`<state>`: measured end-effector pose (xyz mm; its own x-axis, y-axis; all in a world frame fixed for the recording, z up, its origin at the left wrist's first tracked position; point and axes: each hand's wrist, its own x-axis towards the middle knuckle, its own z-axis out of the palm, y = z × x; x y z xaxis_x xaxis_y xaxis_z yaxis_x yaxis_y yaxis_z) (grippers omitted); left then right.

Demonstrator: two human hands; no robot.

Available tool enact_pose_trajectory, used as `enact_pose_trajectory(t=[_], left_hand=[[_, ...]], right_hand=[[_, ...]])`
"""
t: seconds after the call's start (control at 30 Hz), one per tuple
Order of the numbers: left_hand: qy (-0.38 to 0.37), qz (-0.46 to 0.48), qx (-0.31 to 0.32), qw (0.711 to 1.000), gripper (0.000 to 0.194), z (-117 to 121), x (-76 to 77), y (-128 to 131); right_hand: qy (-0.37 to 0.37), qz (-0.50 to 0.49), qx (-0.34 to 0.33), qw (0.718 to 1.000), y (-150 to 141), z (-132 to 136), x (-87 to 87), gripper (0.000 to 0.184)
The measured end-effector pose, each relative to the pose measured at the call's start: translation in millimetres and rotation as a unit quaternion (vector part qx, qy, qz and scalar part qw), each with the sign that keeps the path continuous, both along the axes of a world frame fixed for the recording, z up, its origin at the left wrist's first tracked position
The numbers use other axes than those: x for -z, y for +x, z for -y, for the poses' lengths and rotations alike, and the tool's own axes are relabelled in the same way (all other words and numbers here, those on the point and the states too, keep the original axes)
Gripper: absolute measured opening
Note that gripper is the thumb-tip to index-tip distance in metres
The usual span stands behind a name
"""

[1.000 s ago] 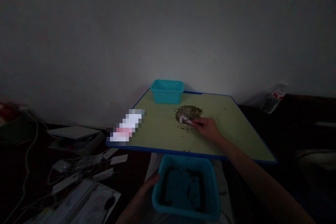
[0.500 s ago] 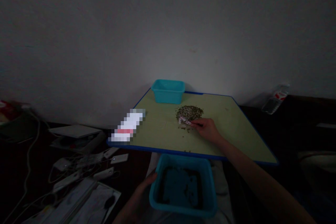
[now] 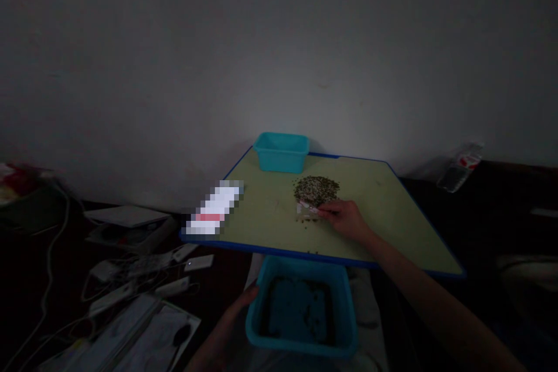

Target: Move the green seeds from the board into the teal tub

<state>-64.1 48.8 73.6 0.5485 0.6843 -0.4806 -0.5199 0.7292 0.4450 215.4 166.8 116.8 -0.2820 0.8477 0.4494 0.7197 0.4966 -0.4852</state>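
Note:
On the low table (image 3: 261, 226) lies a heap of small mixed dark and pale grains (image 3: 317, 188). My right hand (image 3: 346, 220) pinches a thin pale pink-and-white piece, maybe a card or packet (image 3: 307, 208), at the near edge of the heap; dimness hides its exact kind. Below the table's front edge a turquoise plastic basin (image 3: 352, 325) rests at my lap, with dark grains scattered along the inside of its bottom. My left hand (image 3: 244, 302) grips the left side of this basin, its thumb near the rim and its other fingers hidden.
A second turquoise basin (image 3: 283, 160) stands at the table's back, by the wall. A blurred-out phone-like white object (image 3: 213, 209) lies at the table's left. Left of the table are cables and power strips (image 3: 174, 286). A plastic bottle (image 3: 461, 167) is at the right.
My right hand has drawn the pale piece slightly toward me, off the heap's near edge. My left hand still holds the near basin.

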Motion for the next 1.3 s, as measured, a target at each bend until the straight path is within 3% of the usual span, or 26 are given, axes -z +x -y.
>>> enact_pose_trajectory(t=[0.2,0.53,0.73,0.93,1.13,1.3], left_hand=[[0.011,0.042,0.005,0.999,0.053,2,-19.9,-1],[0.002,0.037,-0.003,0.999,0.055,-1,-1.9,-4],[-0.001,0.025,-0.009,1.0,0.054,-2,8.9,-5],[0.003,0.02,-0.01,1.0,0.052,1,13.2,-3],[0.009,0.029,-0.006,1.0,0.05,0,15.1,-1],[0.02,0.027,-0.011,0.999,0.049,-2,11.4,-1]], right_hand=[[0.002,-0.007,-0.008,1.0,-1,2,0.0,0.018],[-0.029,-0.042,0.001,0.999,2,4,-5.7,0.02],[-0.032,-0.057,0.074,0.995,32,17,-14.4,0.023],[-0.051,-0.044,0.126,0.99,57,43,-4.8,0.024],[-0.077,-0.033,0.135,0.987,49,51,2.1,0.025],[-0.101,-0.042,0.104,0.989,33,61,-0.8,0.024]])
